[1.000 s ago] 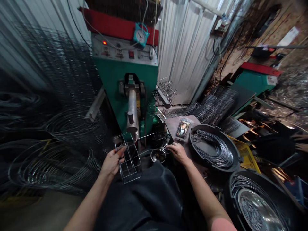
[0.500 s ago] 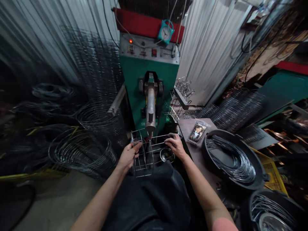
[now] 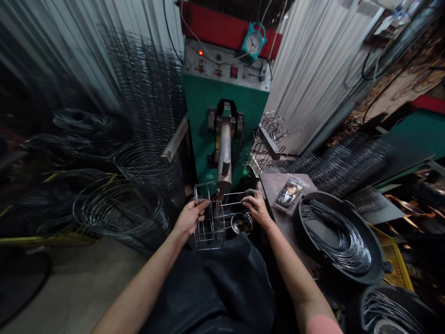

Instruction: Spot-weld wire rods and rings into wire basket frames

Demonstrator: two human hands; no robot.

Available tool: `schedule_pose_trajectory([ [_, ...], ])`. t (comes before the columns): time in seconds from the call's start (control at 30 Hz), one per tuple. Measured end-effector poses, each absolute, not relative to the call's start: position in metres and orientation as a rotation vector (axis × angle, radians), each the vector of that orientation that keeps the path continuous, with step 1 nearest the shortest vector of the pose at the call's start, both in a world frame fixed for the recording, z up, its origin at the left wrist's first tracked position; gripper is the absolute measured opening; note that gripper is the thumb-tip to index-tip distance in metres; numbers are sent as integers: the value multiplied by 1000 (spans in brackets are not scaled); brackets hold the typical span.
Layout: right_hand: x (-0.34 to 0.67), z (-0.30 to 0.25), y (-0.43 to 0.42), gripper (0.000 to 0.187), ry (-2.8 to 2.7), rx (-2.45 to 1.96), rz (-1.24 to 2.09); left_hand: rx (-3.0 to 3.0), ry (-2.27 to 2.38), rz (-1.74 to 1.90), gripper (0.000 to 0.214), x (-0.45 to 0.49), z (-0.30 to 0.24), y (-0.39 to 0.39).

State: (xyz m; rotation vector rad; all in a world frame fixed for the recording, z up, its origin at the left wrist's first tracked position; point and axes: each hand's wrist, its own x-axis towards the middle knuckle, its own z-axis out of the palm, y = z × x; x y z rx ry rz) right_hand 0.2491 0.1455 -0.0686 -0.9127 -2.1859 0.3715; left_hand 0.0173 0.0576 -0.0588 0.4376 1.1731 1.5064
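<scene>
A small wire basket frame (image 3: pixel 212 218) sits just under the metal arm (image 3: pixel 224 155) of a green and red machine (image 3: pixel 225 102). My left hand (image 3: pixel 190 217) grips the frame's left side with the fingers curled round its wires. My right hand (image 3: pixel 256 208) is closed on the frame's right end, at a bent wire piece. A small metal bowl (image 3: pixel 241 223) lies just below my right hand.
Coils of wire hoops (image 3: pixel 121 208) pile up at the left, with wire mesh panels behind. At the right, a black tub (image 3: pixel 339 239) holds curved wire pieces, a phone in a bag (image 3: pixel 288 194) lies on a small table, and finished wire baskets (image 3: pixel 267 139) stack beside the machine.
The view has swung left and closer to the machine. Both hands brought the wire frame up under the machine's arm; my right hand moved from the bowl's side onto the frame.
</scene>
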Motion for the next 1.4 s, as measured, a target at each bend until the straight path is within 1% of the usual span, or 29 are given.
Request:
schedule_pose_trajectory([
  [0.4,247,-72,162,16,-2211,-885,418,428,1155,1503,41,13,-57,65],
  [0.77,244,-70,169,16,-2233,-884,424,405,1147,1499,43,9,-58,75],
  [1.03,244,-72,171,16,-2238,-901,475,394,1163,1474,32,7,-62,80],
  [1.2,243,-73,173,16,-2230,-921,494,413,1175,1437,32,4,-60,82],
  [1.3,241,-66,163,15,-2222,-919,484,460,1172,1415,34,1,-56,73],
  [1.4,241,-58,125,14,-2143,-948,383,473,1185,1396,36,-2,-57,48],
])
